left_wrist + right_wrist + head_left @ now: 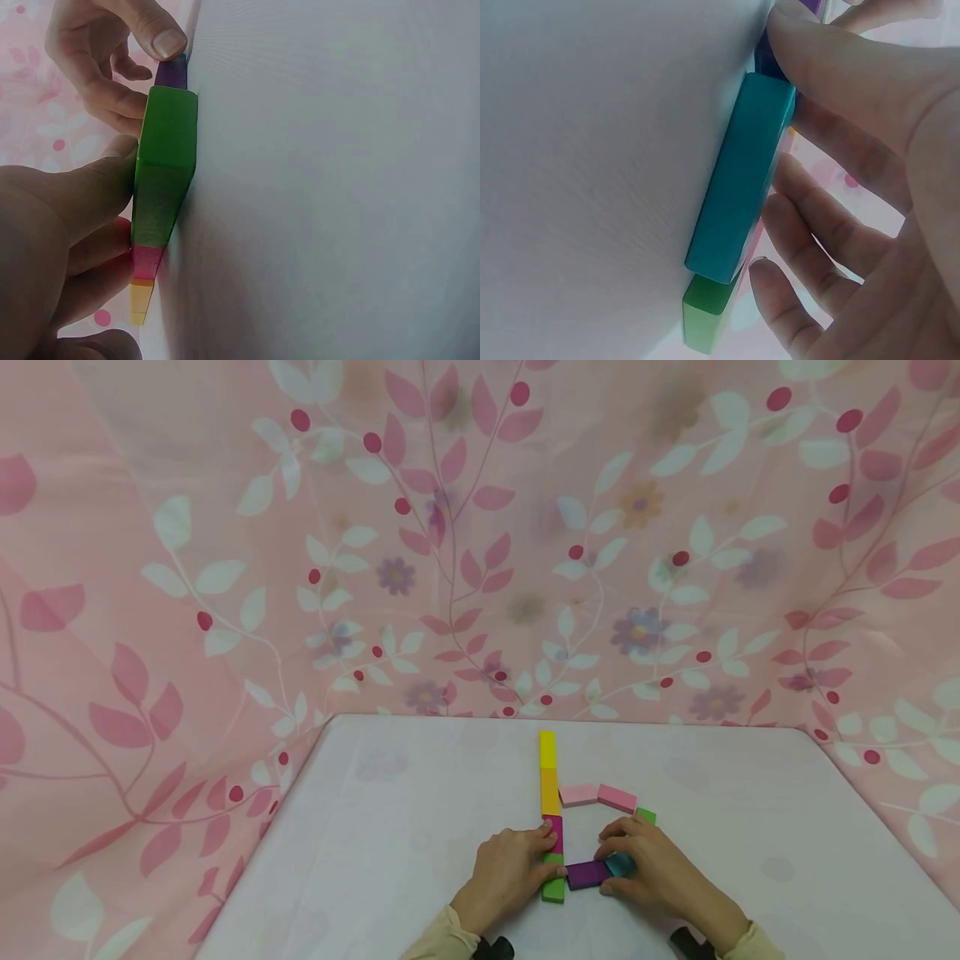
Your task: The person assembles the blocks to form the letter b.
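Observation:
My left hand (506, 864) reaches over an upright line of blocks. Its fingers touch the magenta block (557, 837), while the thumb rests on the green block (553, 891) at the near end. Farther up that line are an orange block (550, 792) and a yellow block (547, 750). Thumb and index finger of my right hand (648, 864) pinch the purple block (587, 875), lying beside the green one. A teal block (742, 176) lies at the purple block's right end, under the right hand in the head view and partly hidden there.
Two pink blocks, one pale (579, 795) and one deeper pink (617, 798), curve rightward from the orange block. Another green block (646, 816) follows, partly behind the right hand. All lie on a white table (375, 843) backed by a pink floral curtain (480, 543).

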{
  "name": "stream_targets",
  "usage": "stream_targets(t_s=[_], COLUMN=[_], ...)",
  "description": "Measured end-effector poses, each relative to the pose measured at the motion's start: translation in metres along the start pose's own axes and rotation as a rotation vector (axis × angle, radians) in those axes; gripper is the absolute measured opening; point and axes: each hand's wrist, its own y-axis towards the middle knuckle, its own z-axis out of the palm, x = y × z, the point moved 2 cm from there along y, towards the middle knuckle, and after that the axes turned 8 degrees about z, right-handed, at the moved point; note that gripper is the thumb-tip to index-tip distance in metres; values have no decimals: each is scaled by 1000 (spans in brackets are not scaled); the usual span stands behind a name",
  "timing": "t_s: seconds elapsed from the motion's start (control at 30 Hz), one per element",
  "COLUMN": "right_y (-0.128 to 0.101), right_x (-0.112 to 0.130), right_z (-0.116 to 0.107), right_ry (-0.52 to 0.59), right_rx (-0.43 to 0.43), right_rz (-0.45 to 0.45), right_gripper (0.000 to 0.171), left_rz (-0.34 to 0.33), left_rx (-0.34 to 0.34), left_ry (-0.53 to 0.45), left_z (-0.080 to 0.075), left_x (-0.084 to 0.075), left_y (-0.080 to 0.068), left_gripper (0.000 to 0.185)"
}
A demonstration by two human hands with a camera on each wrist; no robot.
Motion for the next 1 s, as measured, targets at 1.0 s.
stream_targets(t_s=[1.0], right_y=[-9], right_x=[-70], right_z=[-33], right_ry=[130], right_rx=[-106], right_rz=[307], right_gripper=[48], left_rz=[-10], left_rx=[-12], left_ry=[-35], left_z=[0], left_x=[-1], left_y=[-1], left_gripper=[53])
